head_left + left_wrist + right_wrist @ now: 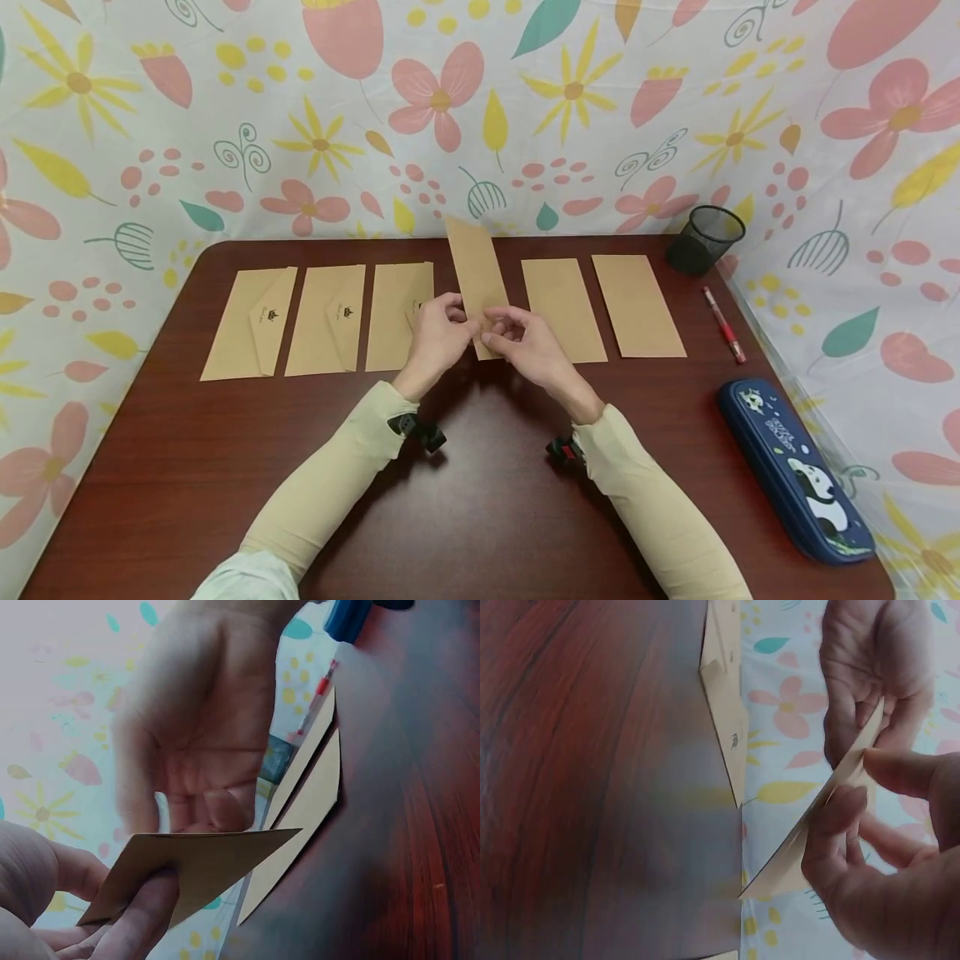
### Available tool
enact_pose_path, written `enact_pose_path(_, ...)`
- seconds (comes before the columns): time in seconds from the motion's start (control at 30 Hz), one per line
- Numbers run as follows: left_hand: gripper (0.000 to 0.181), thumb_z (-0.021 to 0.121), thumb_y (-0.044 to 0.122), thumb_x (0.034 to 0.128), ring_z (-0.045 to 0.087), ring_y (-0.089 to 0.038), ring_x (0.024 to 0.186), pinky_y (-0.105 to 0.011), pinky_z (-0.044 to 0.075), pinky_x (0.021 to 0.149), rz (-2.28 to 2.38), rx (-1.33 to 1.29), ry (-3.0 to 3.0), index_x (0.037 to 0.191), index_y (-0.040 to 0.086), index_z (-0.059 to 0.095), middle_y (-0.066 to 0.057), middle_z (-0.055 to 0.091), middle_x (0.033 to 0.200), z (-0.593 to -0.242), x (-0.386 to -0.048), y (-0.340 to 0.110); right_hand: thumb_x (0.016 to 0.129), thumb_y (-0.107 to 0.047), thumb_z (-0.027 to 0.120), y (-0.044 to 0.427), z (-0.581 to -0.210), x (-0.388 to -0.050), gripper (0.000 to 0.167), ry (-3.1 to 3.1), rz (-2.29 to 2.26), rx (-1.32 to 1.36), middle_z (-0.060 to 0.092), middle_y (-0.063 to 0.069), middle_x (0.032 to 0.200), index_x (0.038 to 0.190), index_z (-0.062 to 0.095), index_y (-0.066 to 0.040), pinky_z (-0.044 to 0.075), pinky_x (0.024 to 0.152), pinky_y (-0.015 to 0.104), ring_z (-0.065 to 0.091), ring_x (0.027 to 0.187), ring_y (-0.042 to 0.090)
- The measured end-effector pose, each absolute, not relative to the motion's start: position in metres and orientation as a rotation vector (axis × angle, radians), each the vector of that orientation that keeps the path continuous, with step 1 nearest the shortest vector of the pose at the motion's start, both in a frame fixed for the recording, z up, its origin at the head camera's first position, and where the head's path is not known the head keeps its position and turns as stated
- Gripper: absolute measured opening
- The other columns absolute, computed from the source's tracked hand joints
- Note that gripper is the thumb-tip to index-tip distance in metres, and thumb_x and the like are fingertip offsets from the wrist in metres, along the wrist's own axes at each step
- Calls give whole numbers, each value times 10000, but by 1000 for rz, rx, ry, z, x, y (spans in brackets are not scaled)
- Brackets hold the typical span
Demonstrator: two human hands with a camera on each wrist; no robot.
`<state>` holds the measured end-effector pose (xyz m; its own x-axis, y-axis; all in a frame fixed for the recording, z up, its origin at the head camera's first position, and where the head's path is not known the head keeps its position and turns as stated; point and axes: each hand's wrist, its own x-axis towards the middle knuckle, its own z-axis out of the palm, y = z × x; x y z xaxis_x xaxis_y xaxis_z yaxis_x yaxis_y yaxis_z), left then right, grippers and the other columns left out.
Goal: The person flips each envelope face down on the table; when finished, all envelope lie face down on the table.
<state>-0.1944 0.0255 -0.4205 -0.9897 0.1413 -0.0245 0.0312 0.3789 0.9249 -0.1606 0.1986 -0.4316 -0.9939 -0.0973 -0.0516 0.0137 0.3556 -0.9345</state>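
A plain brown envelope (476, 260) stands raised and tilted above the table. My left hand (441, 337) grips its lower left edge; in the left wrist view, fingers lie across the face of the envelope (217, 862). At the lower right, my right hand (531, 348) pinches the same envelope between thumb and fingertips, as the right wrist view shows around the envelope (791, 859). Beside the left hand lies an envelope (390, 321) with a pointed flap, its printed mark partly hidden by the hand. A flat envelope (562, 300) without a visible flap lies beyond the right hand.
Two flapped envelopes with crown prints, one (232, 333) and another (318, 325), lie at the left. Farther right are another plain envelope (637, 308), a black mesh cup (693, 250), a red pen (723, 327) and a blue panda pencil case (795, 471). Patterned cloth (465, 108) borders the table.
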Motion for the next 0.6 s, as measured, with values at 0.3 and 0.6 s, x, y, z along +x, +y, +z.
enact_pose_path(0.3,470,745,65,938,719,-212,889,-213,509,747,1745,57,2428,1394,-30,679,-196,817,1036,-422,-196,18,978,-239,820,206,-438,-164,608,2710,-1505,108,650,130,1187,1503,616,-12,495,861,278,640,1051,260)
enact_pose_path(0.6,494,741,51,953,699,-255,1010,-307,534,893,1719,22,2401,1432,-30,652,-203,802,1071,-426,-201,9,981,-360,815,213,-444,-165,731,2763,-1313,169,655,138,1230,1554,552,8,503,926,362,624,1085,265)
